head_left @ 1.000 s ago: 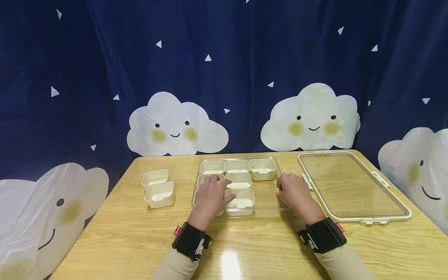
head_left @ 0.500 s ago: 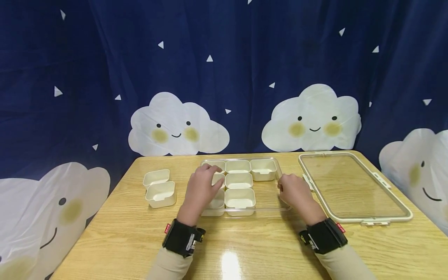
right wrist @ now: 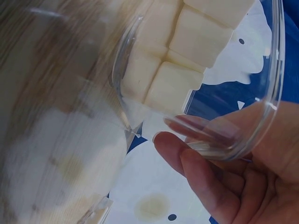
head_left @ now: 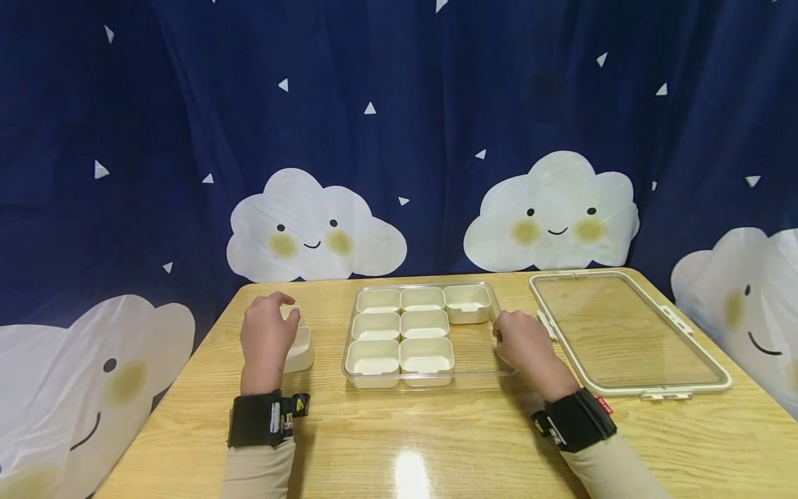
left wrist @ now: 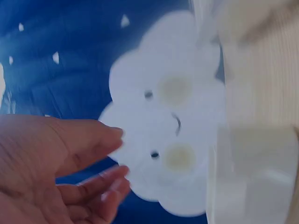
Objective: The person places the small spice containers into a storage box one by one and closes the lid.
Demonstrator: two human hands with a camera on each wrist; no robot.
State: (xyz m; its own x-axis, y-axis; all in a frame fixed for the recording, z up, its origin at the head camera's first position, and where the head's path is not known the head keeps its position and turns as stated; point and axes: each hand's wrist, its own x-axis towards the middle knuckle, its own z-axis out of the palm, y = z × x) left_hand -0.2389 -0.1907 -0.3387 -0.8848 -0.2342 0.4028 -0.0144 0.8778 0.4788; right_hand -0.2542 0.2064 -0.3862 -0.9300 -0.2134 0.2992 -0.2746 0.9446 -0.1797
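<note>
My left hand (head_left: 267, 339) is at the left of the table beside two loose cream containers. Its fingers and thumb are loosely bent and apart, with nothing between them. The front container (head_left: 302, 351) and the rear one (head_left: 293, 312) are partly hidden by this hand in the head view. A pale container (left wrist: 254, 175) shows blurred in the left wrist view. My right hand (head_left: 526, 343) grips the right wall of a clear box (head_left: 480, 374), thumb and fingers on either side of it. Inside the box, several cream containers (head_left: 427, 355) fill the left two columns and the back right spot.
A clear lid (head_left: 623, 329) with a cream frame and clips lies on the right of the wooden table (head_left: 486, 443). Behind the table hangs a dark blue curtain (head_left: 430, 69) with smiling white clouds.
My left hand has moved left, from over the containers in the box to the loose containers, without carrying anything. My right hand stays at the box's right side.
</note>
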